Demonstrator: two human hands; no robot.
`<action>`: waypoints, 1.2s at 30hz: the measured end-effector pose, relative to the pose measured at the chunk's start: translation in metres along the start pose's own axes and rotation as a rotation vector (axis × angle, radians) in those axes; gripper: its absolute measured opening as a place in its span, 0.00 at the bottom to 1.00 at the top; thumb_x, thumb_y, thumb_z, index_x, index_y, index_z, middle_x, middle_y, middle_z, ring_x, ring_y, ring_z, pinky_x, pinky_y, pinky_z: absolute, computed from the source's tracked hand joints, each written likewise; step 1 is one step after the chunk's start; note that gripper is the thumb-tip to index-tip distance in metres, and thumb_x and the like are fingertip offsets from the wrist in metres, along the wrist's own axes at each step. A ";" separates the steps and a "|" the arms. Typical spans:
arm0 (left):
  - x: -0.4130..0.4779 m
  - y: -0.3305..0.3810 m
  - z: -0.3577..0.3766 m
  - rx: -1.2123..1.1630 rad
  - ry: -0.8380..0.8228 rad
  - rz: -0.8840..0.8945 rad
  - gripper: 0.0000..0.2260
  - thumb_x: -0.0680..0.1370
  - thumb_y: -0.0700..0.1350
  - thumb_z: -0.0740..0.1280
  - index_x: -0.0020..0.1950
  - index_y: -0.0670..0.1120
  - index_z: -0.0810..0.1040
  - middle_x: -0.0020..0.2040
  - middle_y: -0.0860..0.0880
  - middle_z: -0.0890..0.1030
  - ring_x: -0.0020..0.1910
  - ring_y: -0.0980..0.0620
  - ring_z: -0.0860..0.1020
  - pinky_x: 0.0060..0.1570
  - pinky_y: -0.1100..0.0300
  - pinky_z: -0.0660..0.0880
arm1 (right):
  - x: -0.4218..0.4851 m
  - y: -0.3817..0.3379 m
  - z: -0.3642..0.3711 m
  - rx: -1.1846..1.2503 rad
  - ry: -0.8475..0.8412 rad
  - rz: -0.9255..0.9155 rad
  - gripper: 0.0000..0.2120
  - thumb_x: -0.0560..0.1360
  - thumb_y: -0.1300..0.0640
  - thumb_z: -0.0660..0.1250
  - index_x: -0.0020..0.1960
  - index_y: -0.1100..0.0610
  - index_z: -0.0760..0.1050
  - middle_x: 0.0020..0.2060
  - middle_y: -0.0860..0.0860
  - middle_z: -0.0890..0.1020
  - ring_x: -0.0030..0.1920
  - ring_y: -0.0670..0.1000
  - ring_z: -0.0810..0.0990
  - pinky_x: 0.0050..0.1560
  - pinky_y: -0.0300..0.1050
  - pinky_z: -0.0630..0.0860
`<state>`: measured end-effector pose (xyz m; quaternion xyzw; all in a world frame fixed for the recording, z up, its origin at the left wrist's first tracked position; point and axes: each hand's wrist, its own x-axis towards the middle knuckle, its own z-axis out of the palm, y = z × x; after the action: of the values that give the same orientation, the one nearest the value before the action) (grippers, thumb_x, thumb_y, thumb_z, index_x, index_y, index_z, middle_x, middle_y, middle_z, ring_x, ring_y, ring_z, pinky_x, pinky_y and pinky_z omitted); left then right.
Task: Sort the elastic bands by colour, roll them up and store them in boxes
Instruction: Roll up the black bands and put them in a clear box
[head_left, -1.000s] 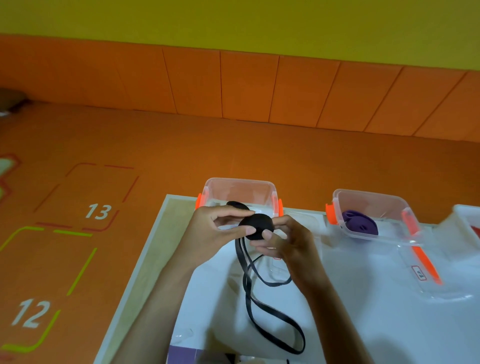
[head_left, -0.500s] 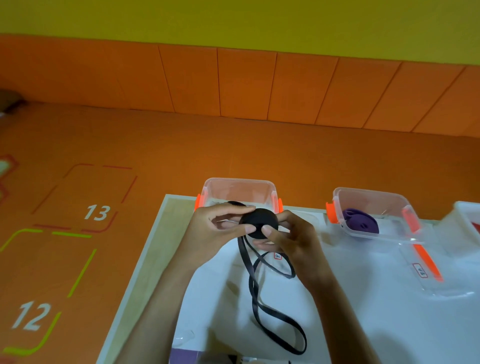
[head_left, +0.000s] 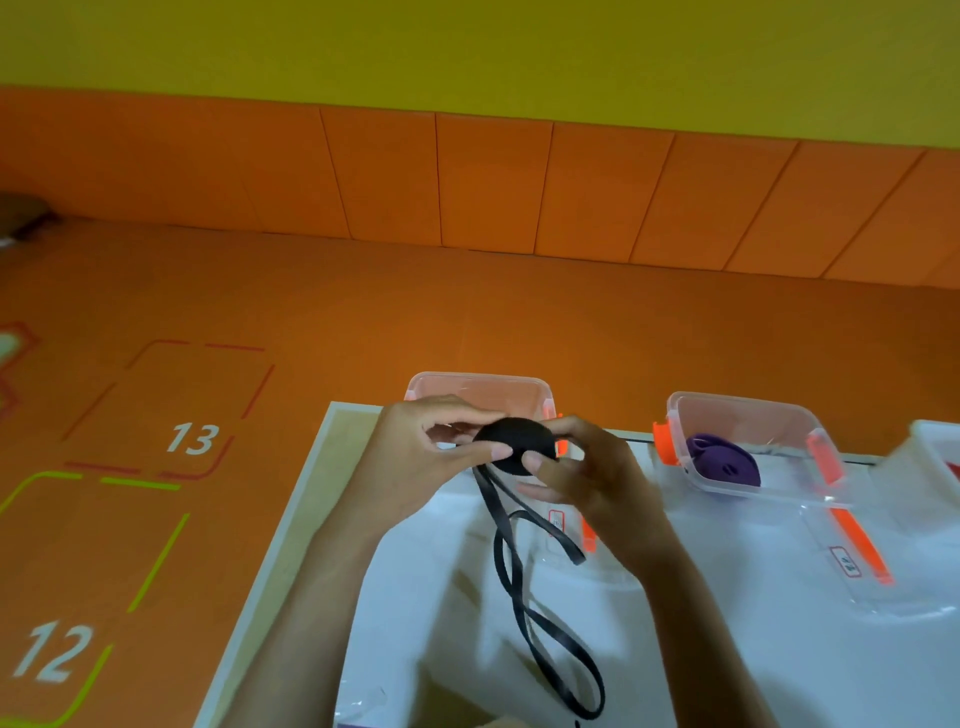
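At the centre of the frame, the left hand (head_left: 415, 457) and right hand (head_left: 587, 478) pinch a black band roll (head_left: 511, 449), fingers closed on it, its loose tail (head_left: 524, 587) trailing down.

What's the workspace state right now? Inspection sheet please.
Surface: white table, pale edge at left.
Job's things: black band roll held above the table, loose tail trailing onto it; clear box behind the hands; second clear box holding a purple roll.
Clutter: two clear lids with orange clips; white tub at right edge.
Grippers: left hand and right hand both pinch the roll.
Cables: nothing seen.
Surroundings: orange floor marked 12 and 13, orange and yellow wall.
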<state>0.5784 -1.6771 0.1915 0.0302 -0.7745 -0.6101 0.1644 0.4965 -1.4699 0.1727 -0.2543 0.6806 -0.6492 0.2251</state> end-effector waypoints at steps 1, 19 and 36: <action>0.002 0.000 -0.001 0.055 -0.040 -0.007 0.13 0.73 0.42 0.81 0.56 0.54 0.89 0.47 0.54 0.88 0.46 0.52 0.83 0.51 0.60 0.80 | 0.002 0.000 -0.002 -0.142 0.013 0.020 0.08 0.76 0.53 0.76 0.54 0.48 0.83 0.52 0.47 0.88 0.53 0.51 0.88 0.55 0.60 0.85; 0.001 -0.005 0.013 0.067 -0.039 -0.037 0.12 0.77 0.42 0.79 0.59 0.50 0.88 0.50 0.49 0.86 0.51 0.45 0.82 0.56 0.56 0.81 | 0.010 0.001 -0.017 -0.274 0.104 -0.088 0.11 0.76 0.56 0.78 0.51 0.41 0.84 0.47 0.42 0.88 0.50 0.47 0.87 0.45 0.40 0.85; -0.003 -0.010 0.014 0.077 -0.017 -0.144 0.11 0.74 0.42 0.81 0.53 0.53 0.88 0.49 0.54 0.88 0.50 0.53 0.85 0.53 0.56 0.82 | -0.001 0.006 -0.018 0.019 0.147 0.067 0.05 0.73 0.58 0.80 0.48 0.52 0.86 0.42 0.53 0.89 0.43 0.54 0.90 0.43 0.41 0.85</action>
<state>0.5759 -1.6653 0.1784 0.0868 -0.7947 -0.5902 0.1121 0.4855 -1.4557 0.1674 -0.1810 0.6971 -0.6648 0.1985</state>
